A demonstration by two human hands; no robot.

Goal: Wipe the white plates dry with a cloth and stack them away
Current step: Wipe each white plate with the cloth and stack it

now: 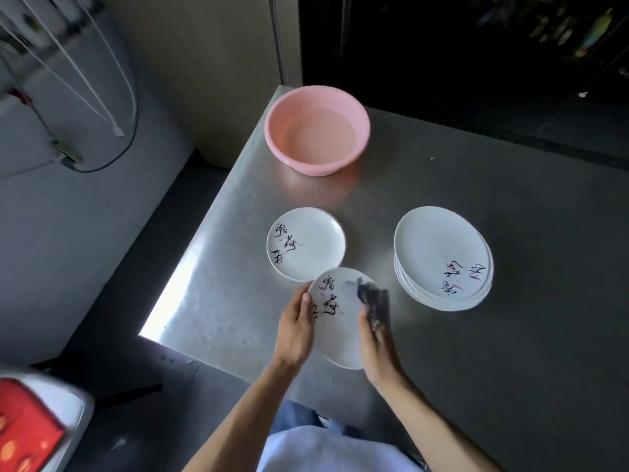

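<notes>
White plate (340, 342) is hovering over the near edge of the table (493, 352): my left grip (294, 332) is curling round its rim, my right grip (377, 352) pinching a dark cloth (371, 294) against its face. Beyond are sitting a single plate (308, 247), a plate stack (442, 257), then a pink basin (308, 166).

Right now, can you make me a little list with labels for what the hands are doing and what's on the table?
Left hand: holds the rim of a round white plate with black writing
Right hand: grips a dark cloth, pressed on that plate's face
Loose plate: one matching white plate lying flat, just behind the held one
Stack: pile of white plates on the right
Basin: round pink plastic basin at the back, seemingly holding water
Surface: grey steel table
</notes>
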